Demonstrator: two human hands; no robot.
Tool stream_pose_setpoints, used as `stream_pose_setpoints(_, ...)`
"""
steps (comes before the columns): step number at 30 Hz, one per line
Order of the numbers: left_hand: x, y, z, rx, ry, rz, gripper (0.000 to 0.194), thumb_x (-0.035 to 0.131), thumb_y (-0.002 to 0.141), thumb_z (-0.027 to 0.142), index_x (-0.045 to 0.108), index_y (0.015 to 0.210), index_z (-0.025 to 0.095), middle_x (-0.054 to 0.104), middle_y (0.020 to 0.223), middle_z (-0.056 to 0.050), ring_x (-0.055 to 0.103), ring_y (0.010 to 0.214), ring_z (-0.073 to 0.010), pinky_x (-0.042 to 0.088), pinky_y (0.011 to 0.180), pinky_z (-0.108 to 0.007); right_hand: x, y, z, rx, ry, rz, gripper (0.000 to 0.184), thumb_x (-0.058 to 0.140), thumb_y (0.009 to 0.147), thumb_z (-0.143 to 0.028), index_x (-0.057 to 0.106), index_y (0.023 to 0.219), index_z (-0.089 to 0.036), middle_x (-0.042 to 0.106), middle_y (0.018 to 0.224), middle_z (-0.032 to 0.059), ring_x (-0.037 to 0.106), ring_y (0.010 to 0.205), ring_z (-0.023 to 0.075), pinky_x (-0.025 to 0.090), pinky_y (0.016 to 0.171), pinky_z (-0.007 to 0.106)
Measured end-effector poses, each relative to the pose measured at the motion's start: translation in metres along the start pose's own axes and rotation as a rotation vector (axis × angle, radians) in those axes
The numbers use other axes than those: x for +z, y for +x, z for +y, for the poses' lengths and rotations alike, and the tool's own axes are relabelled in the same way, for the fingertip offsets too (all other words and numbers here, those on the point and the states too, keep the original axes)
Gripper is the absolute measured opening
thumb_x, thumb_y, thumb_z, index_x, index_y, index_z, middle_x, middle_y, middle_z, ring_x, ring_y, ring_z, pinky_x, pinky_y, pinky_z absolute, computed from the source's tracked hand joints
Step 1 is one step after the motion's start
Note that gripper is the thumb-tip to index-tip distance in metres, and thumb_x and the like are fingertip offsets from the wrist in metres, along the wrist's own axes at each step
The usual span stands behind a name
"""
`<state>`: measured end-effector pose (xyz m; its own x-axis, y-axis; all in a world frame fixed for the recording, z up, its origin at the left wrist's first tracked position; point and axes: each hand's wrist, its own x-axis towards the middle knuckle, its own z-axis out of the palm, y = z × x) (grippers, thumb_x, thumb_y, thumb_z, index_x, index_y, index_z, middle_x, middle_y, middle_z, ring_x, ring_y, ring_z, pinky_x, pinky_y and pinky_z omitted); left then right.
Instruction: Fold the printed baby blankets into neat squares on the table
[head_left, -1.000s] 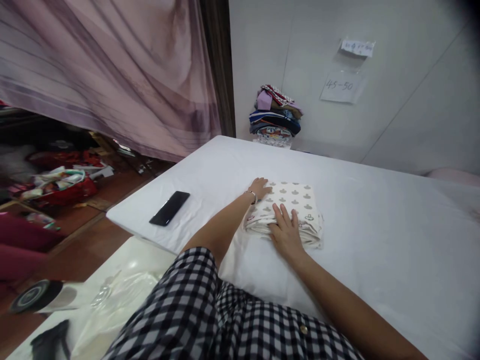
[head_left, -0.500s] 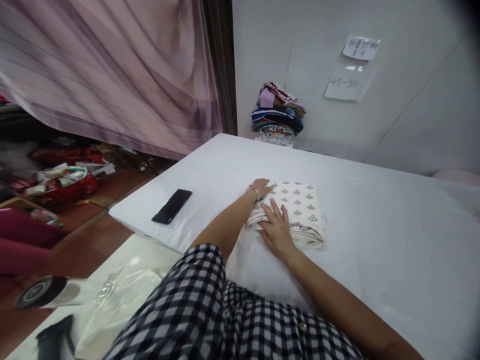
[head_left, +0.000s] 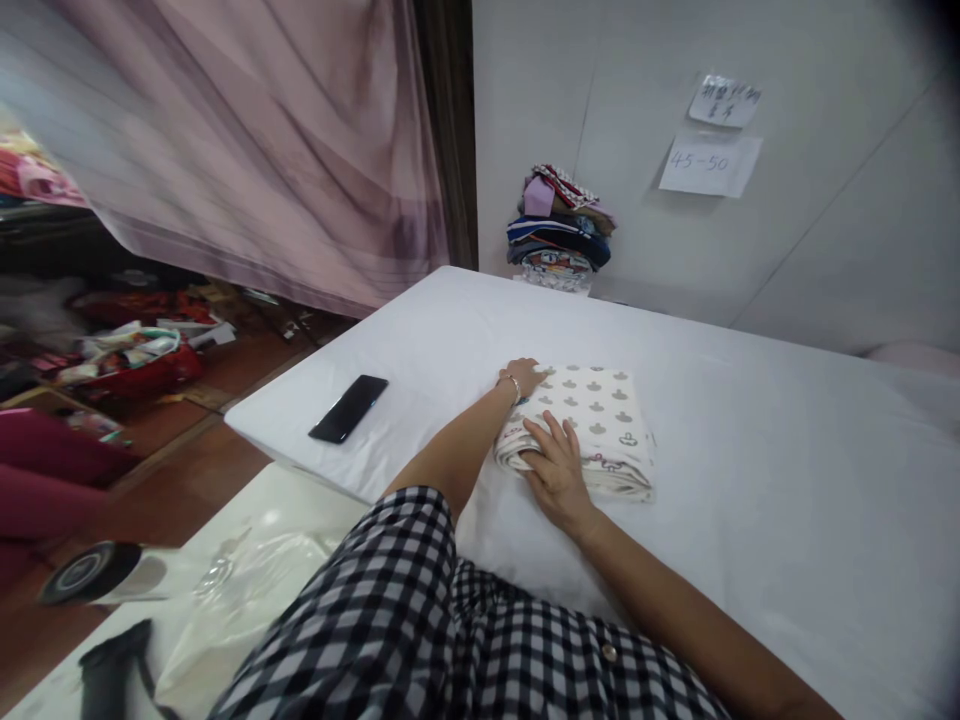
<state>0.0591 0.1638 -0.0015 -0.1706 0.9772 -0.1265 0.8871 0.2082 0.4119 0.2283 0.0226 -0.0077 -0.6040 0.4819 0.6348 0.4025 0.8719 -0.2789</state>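
A folded white cloth printed with grey shapes lies on the white-covered table, its layered edge toward me. My left hand rests at the cloth's far left corner, fingers stretched out over it and a bracelet on the wrist. Nearer to me, my right hand lies on the front left part with its fingers spread on the top layer. Its thumb is against the rolled front edge; whether the tip is tucked into the fold I cannot tell.
A black phone lies on the table's left side. Stacked folded clothes stand beyond the far edge by the wall. Lower left, a clear plastic bag covers part of a white surface. A pink curtain hangs at left.
Both hands stay on the cloth in nearly the same places, the right fingers slightly lower. The view has shifted a little.
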Motion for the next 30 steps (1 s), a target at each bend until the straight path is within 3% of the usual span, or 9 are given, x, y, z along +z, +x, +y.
stream_pose_setpoints(10,0.0,-0.007,-0.002,0.027,-0.038,0.045,0.048,0.04,0.083,0.051,0.048,0.124,0.028,0.045,0.136,-0.002,0.036,0.126,-0.0232,0.03,0.103,-0.041,0.016,-0.011,-0.004,-0.067,-0.122,-0.093,0.016,0.048,0.085,-0.018,0.063,0.08,-0.019,0.041,0.139,0.0067,0.015,0.136,0.0234,0.015,0.108,0.049)
stream_pose_setpoints(15,-0.001,-0.019,-0.001,0.021,-0.066,0.098,0.06,0.039,0.084,0.053,0.033,0.136,0.023,0.032,0.144,-0.005,0.027,0.132,-0.0207,0.026,0.106,-0.037,0.018,-0.013,-0.005,-0.056,-0.173,-0.111,0.017,0.047,0.086,-0.02,0.062,0.08,-0.018,0.035,0.142,0.009,0.014,0.136,0.0249,0.015,0.108,0.051)
stream_pose_setpoints(20,0.006,-0.052,0.002,0.223,-0.003,0.115,0.06,0.037,0.084,0.057,0.032,0.136,0.026,0.024,0.148,-0.002,0.015,0.137,-0.0198,0.015,0.111,-0.039,0.016,-0.012,-0.006,-0.076,-0.233,-0.152,0.016,0.047,0.087,-0.022,0.062,0.083,-0.018,0.031,0.144,0.0089,0.012,0.136,0.0252,0.014,0.107,0.052)
stream_pose_setpoints(24,0.011,-0.068,-0.002,0.371,0.099,-0.015,0.055,0.033,0.086,0.056,0.036,0.134,0.028,0.027,0.147,0.0,0.014,0.137,-0.0198,0.01,0.111,-0.043,0.005,-0.015,-0.002,-0.07,-0.251,-0.148,0.016,0.048,0.088,-0.024,0.062,0.094,-0.021,0.03,0.145,0.0083,0.013,0.136,0.0247,0.015,0.107,0.053)
stream_pose_setpoints(30,0.01,-0.07,0.002,0.356,0.134,-0.017,0.059,0.029,0.086,0.058,0.035,0.135,0.026,0.025,0.148,-0.001,0.014,0.137,-0.0208,0.008,0.111,-0.045,-0.043,-0.031,0.027,-0.009,-0.346,-0.173,0.017,0.055,0.084,-0.03,0.062,0.095,-0.02,0.031,0.144,0.0112,0.016,0.135,0.0277,0.013,0.106,0.055)
